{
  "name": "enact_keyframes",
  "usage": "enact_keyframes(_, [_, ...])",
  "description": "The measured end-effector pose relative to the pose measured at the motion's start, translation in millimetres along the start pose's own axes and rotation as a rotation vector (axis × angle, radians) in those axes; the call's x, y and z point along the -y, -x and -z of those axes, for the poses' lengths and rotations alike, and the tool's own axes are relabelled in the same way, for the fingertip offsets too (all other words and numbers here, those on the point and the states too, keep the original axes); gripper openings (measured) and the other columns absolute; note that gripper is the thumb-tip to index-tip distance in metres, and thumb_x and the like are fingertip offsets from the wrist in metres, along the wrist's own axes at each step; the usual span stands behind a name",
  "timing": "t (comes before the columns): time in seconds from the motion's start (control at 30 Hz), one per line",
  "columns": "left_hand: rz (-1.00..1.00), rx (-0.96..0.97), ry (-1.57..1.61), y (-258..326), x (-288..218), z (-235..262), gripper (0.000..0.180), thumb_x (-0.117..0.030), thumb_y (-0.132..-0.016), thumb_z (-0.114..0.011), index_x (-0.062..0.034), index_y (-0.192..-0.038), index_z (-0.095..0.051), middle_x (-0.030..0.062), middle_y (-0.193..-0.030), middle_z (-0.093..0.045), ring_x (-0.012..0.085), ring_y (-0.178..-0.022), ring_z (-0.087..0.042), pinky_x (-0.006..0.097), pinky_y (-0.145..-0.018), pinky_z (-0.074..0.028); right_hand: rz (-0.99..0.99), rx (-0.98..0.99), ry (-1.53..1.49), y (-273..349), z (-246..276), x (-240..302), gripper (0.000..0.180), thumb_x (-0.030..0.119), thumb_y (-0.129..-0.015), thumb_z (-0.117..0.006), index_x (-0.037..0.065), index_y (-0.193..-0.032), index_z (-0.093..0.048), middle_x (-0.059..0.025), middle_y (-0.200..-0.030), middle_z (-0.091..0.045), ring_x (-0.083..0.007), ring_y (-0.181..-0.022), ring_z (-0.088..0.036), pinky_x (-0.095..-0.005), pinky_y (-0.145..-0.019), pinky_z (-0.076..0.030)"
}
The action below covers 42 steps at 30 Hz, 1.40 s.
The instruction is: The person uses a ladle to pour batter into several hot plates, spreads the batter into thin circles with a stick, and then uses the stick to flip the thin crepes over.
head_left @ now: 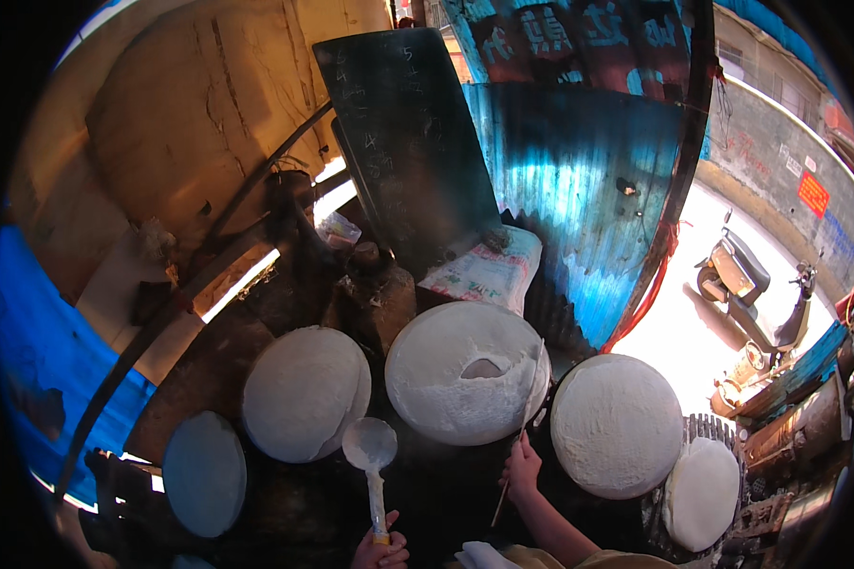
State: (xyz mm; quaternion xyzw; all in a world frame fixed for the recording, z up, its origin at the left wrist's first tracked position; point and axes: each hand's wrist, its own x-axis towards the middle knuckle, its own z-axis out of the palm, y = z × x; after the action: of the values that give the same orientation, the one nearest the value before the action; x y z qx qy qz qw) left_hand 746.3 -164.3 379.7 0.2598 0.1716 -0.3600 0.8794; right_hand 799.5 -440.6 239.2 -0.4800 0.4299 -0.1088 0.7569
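Observation:
My left hand (383, 548), at the lower edge, is closed around the handle of a batter-coated ladle (370, 444). The ladle's round bowl is held between two round griddles. My right hand (522, 468) grips a long thin stick-like spatula (530, 403), its upper end at the right rim of the middle griddle. A pale sheet of batter (455, 403) covers that griddle, with a ragged dark gap toward its right. Another pale round surface (304, 394) lies to the left, and a white, rough-topped round one (617, 427) to the right.
A grey-blue disc (204, 474) is at far left. At lower right, a white round flatbread-like piece (702, 493) sits on a slatted rack (716, 429). Behind stand a dark board (403, 142), a patterned cloth-covered surface (493, 270) and blue corrugated sheeting (579, 180). A scooter (754, 294) is outside.

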Motion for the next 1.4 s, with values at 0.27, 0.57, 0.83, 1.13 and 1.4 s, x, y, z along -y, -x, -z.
enact_keyframes(0.27, [0.033,-0.028,0.028,-4.5,4.2,-20.6,0.056,0.003,-0.084,-0.044,-0.0134,-0.136,-0.030,0.0016,-0.081,-0.041,0.0042,-0.050,-0.036,0.014,-0.041,-0.032,0.041,0.267,-0.074,-33.5,3.1,48.5,0.039,0.026,-0.090,-0.048,0.020,-0.128,-0.043,0.0064,-0.054,-0.033,-0.0038,-0.039,-0.029,-0.0186,-0.035,-0.026])
enact_keyframes(0.57, [0.122,0.040,-0.276,-32.1,-30.9,-19.5,0.060,0.009,-0.074,-0.041,-0.0106,-0.131,-0.034,0.0053,-0.073,-0.045,0.0052,-0.045,-0.034,0.016,-0.038,-0.033,-0.063,0.409,0.055,-13.3,-0.3,48.7,0.038,0.025,-0.089,-0.051,0.017,-0.126,-0.047,0.0048,-0.053,-0.035,-0.0061,-0.039,-0.031,-0.0199,-0.035,-0.025])
enact_keyframes(0.83, [0.018,0.125,-0.481,-114.5,-32.5,-88.9,0.052,-0.001,-0.075,-0.052,-0.0028,-0.125,-0.036,0.0042,-0.074,-0.046,0.0060,-0.045,-0.040,0.018,-0.038,-0.037,-0.381,0.796,0.147,-7.9,61.7,50.4,0.035,0.027,-0.091,-0.047,0.023,-0.125,-0.047,0.0068,-0.051,-0.031,-0.0056,-0.036,-0.029,-0.0204,-0.033,-0.024])
enact_keyframes(1.13, [-0.303,-0.445,-0.716,-186.9,101.8,-48.3,0.024,-0.008,-0.081,-0.054,-0.0032,-0.102,-0.043,0.0023,-0.062,-0.045,0.0099,-0.046,-0.045,0.023,-0.040,-0.040,0.070,0.484,-0.156,-19.0,43.3,-80.7,0.040,0.020,-0.091,-0.047,0.005,-0.127,-0.044,0.0015,-0.068,-0.047,-0.0074,-0.055,-0.044,-0.0193,-0.049,-0.038])
enact_keyframes(1.4, [0.201,0.350,0.522,-128.6,4.8,-50.3,0.019,-0.012,-0.094,-0.035,-0.0102,-0.101,-0.053,-0.0037,-0.054,-0.035,0.0042,-0.040,-0.031,0.018,-0.039,-0.031,-0.096,0.678,-0.021,45.3,-21.8,45.2,0.040,0.016,-0.091,-0.046,0.009,-0.129,-0.043,0.0048,-0.055,-0.037,-0.0040,-0.042,-0.034,-0.0194,-0.038,-0.030])
